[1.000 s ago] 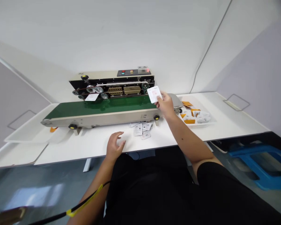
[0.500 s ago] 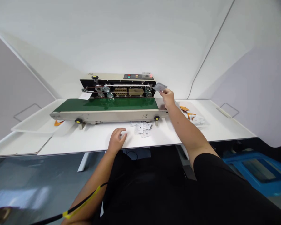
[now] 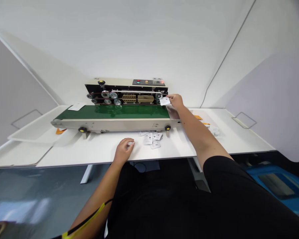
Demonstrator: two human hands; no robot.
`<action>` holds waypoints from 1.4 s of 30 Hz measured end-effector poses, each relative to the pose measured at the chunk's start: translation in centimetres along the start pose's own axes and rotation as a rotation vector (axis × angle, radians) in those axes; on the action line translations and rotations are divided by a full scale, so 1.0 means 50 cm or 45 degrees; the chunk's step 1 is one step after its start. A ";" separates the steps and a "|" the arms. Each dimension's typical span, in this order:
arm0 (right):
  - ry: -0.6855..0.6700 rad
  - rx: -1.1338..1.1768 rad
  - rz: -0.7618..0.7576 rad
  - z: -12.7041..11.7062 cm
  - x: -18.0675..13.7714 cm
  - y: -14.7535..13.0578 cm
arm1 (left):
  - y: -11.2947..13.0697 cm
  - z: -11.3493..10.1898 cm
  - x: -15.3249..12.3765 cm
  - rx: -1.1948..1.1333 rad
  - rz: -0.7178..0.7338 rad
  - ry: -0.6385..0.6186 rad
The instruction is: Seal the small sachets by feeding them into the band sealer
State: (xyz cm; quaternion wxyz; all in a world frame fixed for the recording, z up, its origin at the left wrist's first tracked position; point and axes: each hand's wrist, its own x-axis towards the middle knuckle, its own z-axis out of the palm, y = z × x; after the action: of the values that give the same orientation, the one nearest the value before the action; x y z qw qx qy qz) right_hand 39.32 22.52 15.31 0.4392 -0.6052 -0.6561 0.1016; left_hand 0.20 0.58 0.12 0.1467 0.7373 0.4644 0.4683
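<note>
A band sealing machine (image 3: 126, 94) with a green conveyor belt (image 3: 112, 113) stands on the white table (image 3: 179, 146). My right hand (image 3: 175, 100) pinches a small white sachet (image 3: 164, 101) at the machine's right-hand intake, by the rollers. My left hand (image 3: 123, 151) rests on the table near the front edge, fingers curled loosely, next to a few white sachets (image 3: 151, 137) lying in front of the machine. Another white sachet (image 3: 76, 107) lies at the belt's far left end.
A white tray (image 3: 32, 131) sits below the belt's left end with something orange (image 3: 59, 130) beside it. More white and orange packets (image 3: 209, 127) lie to the right, partly hidden by my arm. A blue crate (image 3: 276, 181) is on the floor at right.
My right hand brought the sachet down from the air to the machine's right intake. The sachet at the left end rode along the belt to its far end. The view shifted slightly.
</note>
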 end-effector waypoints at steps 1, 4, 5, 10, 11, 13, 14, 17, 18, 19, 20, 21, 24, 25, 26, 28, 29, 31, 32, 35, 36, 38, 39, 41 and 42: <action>-0.017 -0.021 -0.002 0.003 -0.001 -0.003 | 0.000 0.000 0.000 -0.003 -0.003 0.000; -0.062 -0.123 -0.009 0.005 -0.002 -0.021 | -0.002 0.002 0.000 -0.001 -0.009 0.002; -0.051 -0.169 -0.009 0.004 -0.004 -0.030 | -0.003 0.003 0.000 0.011 -0.011 -0.004; 0.305 -0.146 -0.196 0.003 -0.083 -0.105 | -0.009 0.007 -0.001 0.090 -0.024 -0.072; 0.326 -0.074 -0.298 0.008 -0.121 -0.119 | -0.009 0.009 0.000 0.102 -0.017 -0.090; 0.180 0.060 -0.518 0.031 -0.219 -0.139 | -0.011 0.014 0.003 0.152 0.046 -0.168; -0.010 0.080 -0.613 0.048 -0.274 -0.142 | -0.013 0.018 0.005 0.191 0.093 -0.226; -0.569 -0.076 -0.713 0.117 -0.426 -0.130 | -0.022 0.032 0.012 0.342 0.190 -0.410; -0.651 -0.161 -0.662 0.142 -0.464 -0.122 | -0.027 0.036 0.015 0.389 0.185 -0.458; -0.693 -0.234 -0.598 0.165 -0.492 -0.114 | -0.031 0.040 0.017 0.431 0.171 -0.500; -0.696 -0.284 -0.531 0.185 -0.512 -0.106 | -0.036 0.044 0.020 0.465 0.153 -0.537; -0.677 -0.306 -0.479 0.202 -0.524 -0.101 | -0.041 0.046 0.023 0.486 0.140 -0.569; -0.598 -0.257 -0.449 0.234 -0.527 -0.090 | -0.054 0.050 0.039 0.421 0.161 -0.622; -0.577 -0.231 -0.467 0.239 -0.523 -0.088 | -0.059 0.051 0.046 0.373 0.181 -0.629; -0.559 -0.209 -0.493 0.243 -0.519 -0.085 | -0.063 0.052 0.055 0.328 0.200 -0.633; -0.520 -0.160 -0.543 0.249 -0.513 -0.078 | -0.070 0.054 0.072 0.257 0.225 -0.634; -0.499 -0.127 -0.566 0.251 -0.512 -0.074 | -0.073 0.056 0.079 0.227 0.231 -0.629; -0.455 -0.034 -0.616 0.254 -0.515 -0.066 | -0.078 0.059 0.090 0.162 0.228 -0.604; -0.433 0.024 -0.646 0.254 -0.517 -0.063 | -0.079 0.060 0.092 0.131 0.218 -0.588; -0.374 0.199 -0.718 0.251 -0.526 -0.058 | -0.079 0.058 0.090 0.054 0.149 -0.551; -0.356 0.250 -0.705 0.250 -0.528 -0.057 | -0.078 0.056 0.086 0.029 0.114 -0.549; -0.315 0.331 -0.592 0.249 -0.529 -0.055 | -0.078 0.051 0.080 -0.022 0.035 -0.554; -0.296 0.369 -0.501 0.249 -0.527 -0.053 | -0.078 0.049 0.078 -0.048 -0.008 -0.555; -0.271 0.455 -0.301 0.251 -0.523 -0.050 | -0.079 0.046 0.076 -0.100 -0.085 -0.542; -0.273 0.503 -0.220 0.252 -0.521 -0.048 | -0.080 0.045 0.076 -0.124 -0.118 -0.531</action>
State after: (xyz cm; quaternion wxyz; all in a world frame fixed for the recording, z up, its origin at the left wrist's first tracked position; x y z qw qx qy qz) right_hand 25.72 3.93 -2.36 0.4839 -0.4350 -0.7157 0.2538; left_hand 0.38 6.31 -1.55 0.2963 0.7880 0.4343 0.3204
